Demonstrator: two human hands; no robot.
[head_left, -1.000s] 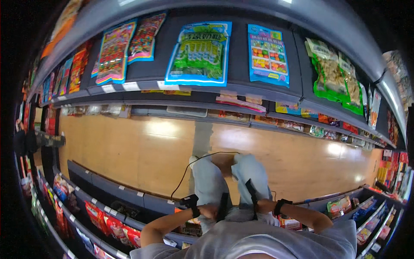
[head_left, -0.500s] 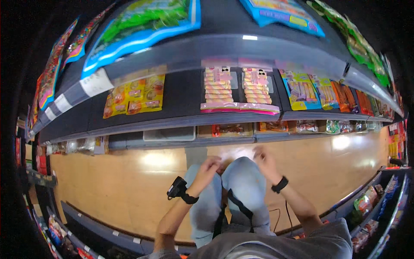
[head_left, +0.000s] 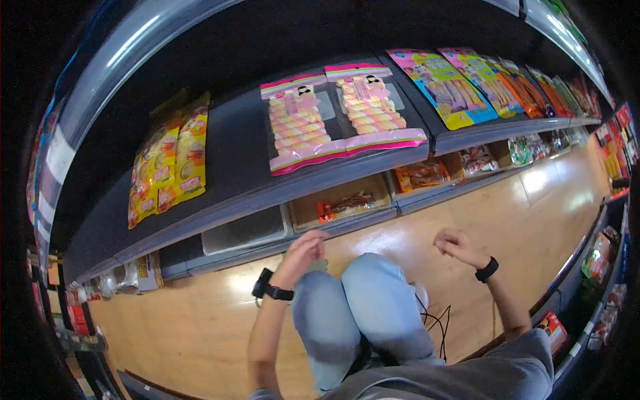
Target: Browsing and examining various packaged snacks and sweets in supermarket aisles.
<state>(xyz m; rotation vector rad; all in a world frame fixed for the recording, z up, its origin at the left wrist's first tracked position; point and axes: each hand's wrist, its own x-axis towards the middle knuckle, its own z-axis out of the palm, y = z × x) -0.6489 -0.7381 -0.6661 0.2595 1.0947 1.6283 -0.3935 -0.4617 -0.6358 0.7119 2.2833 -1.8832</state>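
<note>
Now I'm watching the box (head_left: 305, 215) sitting on the low shelf (head_left: 367, 221), a tray (head_left: 247, 231) lying just left. My left hand (head_left: 299, 259) is hovering near the shelf's front edge, fingers bending loosely, unclamped. My right hand (head_left: 463, 248) is hanging over the floor (head_left: 200, 327), fingers curling around nothing. Higher up, two candy packs (head_left: 297, 127) are lying side by side.

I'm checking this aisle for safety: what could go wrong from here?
The black cable looping beside the legs might snag a foot. The left hand, apparently close to the lower shelf's front edge, could bump it. The pink-edged bags lie near the front of the shelf above, so an arm might brush one off.
</note>
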